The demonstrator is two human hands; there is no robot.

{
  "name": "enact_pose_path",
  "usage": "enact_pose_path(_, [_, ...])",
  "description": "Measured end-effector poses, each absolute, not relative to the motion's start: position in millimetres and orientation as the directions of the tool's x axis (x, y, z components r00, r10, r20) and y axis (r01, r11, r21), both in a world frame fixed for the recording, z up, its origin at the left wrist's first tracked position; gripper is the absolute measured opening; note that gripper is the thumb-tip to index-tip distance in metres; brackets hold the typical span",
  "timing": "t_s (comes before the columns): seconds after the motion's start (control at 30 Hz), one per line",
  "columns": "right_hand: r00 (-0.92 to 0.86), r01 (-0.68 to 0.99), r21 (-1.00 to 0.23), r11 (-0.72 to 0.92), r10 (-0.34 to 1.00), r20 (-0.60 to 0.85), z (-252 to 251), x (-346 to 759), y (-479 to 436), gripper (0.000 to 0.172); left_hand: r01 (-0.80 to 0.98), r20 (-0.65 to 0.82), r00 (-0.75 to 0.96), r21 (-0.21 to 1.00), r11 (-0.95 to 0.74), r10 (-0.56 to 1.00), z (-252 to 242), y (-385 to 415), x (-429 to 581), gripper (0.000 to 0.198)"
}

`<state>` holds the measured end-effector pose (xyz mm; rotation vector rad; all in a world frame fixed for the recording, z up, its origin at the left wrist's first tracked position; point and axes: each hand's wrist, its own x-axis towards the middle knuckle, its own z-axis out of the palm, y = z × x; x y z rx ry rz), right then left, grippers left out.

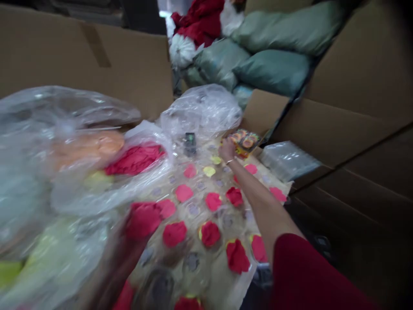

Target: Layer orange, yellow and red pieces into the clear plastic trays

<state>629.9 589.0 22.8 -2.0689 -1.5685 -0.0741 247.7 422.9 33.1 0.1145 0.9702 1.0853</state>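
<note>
My left hand (124, 241), blurred by motion, is closed around a red petal-like piece (143, 218) at the lower left of the sheet. With the arm stretched forward, my right hand (227, 148) is at the far end, touching the near left edge of a colourful printed pack (244, 141). Its fingers look curled, but their tips are hidden. Between the hands lies a pale sheet of clear plastic moulded cups (193, 209). Several cups hold red crumpled pieces (210, 234); a few show flat yellow pieces (209, 171).
Clear plastic bags with red petals (137, 159) and orange pieces (88, 148) lie to the left. A small dark box (190, 142) stands near the far end. Stacked clear plastic (289, 160) sits at the right. Cardboard (358, 90) and green sacks (274, 71) rise behind.
</note>
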Motion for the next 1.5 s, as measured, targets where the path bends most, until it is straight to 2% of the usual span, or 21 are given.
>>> enact_pose_path(0.07, [0.265, 0.894, -0.444, -0.065, 0.875, 0.406, 28, 604, 567, 0.019, -0.657, -0.567, 0.085, 0.586, 0.474, 0.820, 47, 416, 261, 0.021])
enact_pose_path(0.13, [0.090, 0.791, -0.556, 0.253, 0.852, 0.516, 36, 570, 530, 0.016, -0.647, -0.560, 0.118, 0.583, 0.492, 0.820, 53, 415, 275, 0.021])
enact_pose_path(0.17, [-0.038, 0.704, -0.591, 0.393, 0.852, 0.522, 41, 553, 507, 0.017, -0.644, -0.562, 0.143, 0.573, 0.507, 0.815, 53, 415, 281, 0.021])
enact_pose_path(0.2, [-0.165, 0.623, -0.606, 0.494, 0.841, 0.516, 47, 535, 483, 0.017, -0.638, -0.565, 0.168, 0.562, 0.526, 0.808, 53, 415, 286, 0.020])
enact_pose_path(0.27, [-0.361, 0.538, -0.553, 0.636, 0.767, 0.531, 56, 504, 439, 0.022, -0.620, -0.546, 0.226, 0.558, 0.551, 0.807, 51, 411, 296, 0.019])
enact_pose_path(0.37, [-0.446, 0.598, -0.411, 0.688, 0.711, 0.543, 57, 476, 399, 0.031, -0.607, -0.478, 0.291, 0.578, 0.546, 0.829, 50, 403, 304, 0.018])
enact_pose_path(0.47, [-0.469, 0.659, -0.287, 0.695, 0.678, 0.566, 48, 471, 388, 0.016, -0.601, -0.478, 0.300, 0.577, 0.552, 0.826, 50, 399, 305, 0.018])
enact_pose_path(0.5, [-0.491, 0.656, -0.250, 0.712, 0.654, 0.575, 44, 472, 387, 0.017, -0.596, -0.489, 0.302, 0.573, 0.562, 0.818, 50, 398, 304, 0.018])
enact_pose_path(0.6, [-0.537, 0.599, -0.218, 0.771, 0.588, 0.605, 37, 472, 385, 0.022, -0.590, -0.505, 0.309, 0.563, 0.579, 0.806, 51, 397, 304, 0.016])
enact_pose_path(0.7, [-0.429, 0.560, -0.408, 0.721, 0.674, 0.602, 35, 467, 383, 0.015, -0.590, -0.500, 0.280, 0.583, 0.558, 0.819, 53, 395, 308, 0.016])
enact_pose_path(0.77, [-0.327, 0.528, -0.574, 0.625, 0.774, 0.542, 36, 464, 382, 0.021, -0.586, -0.493, 0.279, 0.592, 0.553, 0.824, 56, 393, 310, 0.018])
enact_pose_path(0.83, [-0.256, 0.500, -0.662, 0.558, 0.825, 0.503, 36, 463, 381, 0.013, -0.604, -0.464, 0.307, 0.580, 0.547, 0.831, 59, 392, 311, 0.012])
enact_pose_path(0.9, [-0.240, 0.492, -0.662, 0.566, 0.819, 0.522, 36, 463, 382, 0.003, -0.626, -0.425, 0.337, 0.565, 0.537, 0.840, 61, 392, 309, 0.010])
enact_pose_path(0.97, [-0.239, 0.478, -0.650, 0.591, 0.800, 0.550, 36, 464, 382, 0.006, -0.627, -0.391, 0.356, 0.573, 0.528, 0.848, 62, 391, 307, 0.019])
enact_pose_path(1.03, [-0.188, 0.446, -0.704, 0.553, 0.827, 0.530, 34, 463, 382, 0.006, -0.615, -0.372, 0.368, 0.590, 0.524, 0.852, 63, 390, 306, 0.028])
enact_pose_path(1.13, [-0.050, 0.353, -0.866, 0.354, 0.931, 0.361, 34, 458, 382, 0.025, -0.609, -0.351, 0.344, 0.622, 0.492, 0.871, 63, 388, 308, 0.045])
enact_pose_path(1.17, [-0.036, 0.312, -0.903, 0.294, 0.954, 0.298, 35, 457, 382, 0.026, -0.607, -0.350, 0.338, 0.629, 0.486, 0.874, 63, 388, 309, 0.049])
enact_pose_path(1.23, [-0.057, 0.226, -0.945, 0.235, 0.972, 0.228, 37, 455, 382, 0.017, -0.608, -0.354, 0.341, 0.623, 0.491, 0.871, 62, 389, 310, 0.049])
enact_pose_path(1.3, [-0.079, 0.159, -0.958, 0.240, 0.970, 0.230, 40, 455, 383, 0.013, -0.620, -0.371, 0.356, 0.593, 0.513, 0.858, 61, 392, 310, 0.044])
enact_pose_path(1.4, [-0.085, 0.156, -0.963, 0.221, 0.974, 0.209, 38, 455, 384, 0.019, -0.640, -0.376, 0.339, 0.580, 0.504, 0.862, 58, 394, 311, 0.036])
enact_pose_path(1.5, [-0.106, 0.141, -0.984, 0.109, 0.990, 0.095, 31, 455, 385, 0.032, -0.637, -0.313, 0.292, 0.641, 0.428, 0.904, 54, 393, 316, 0.036])
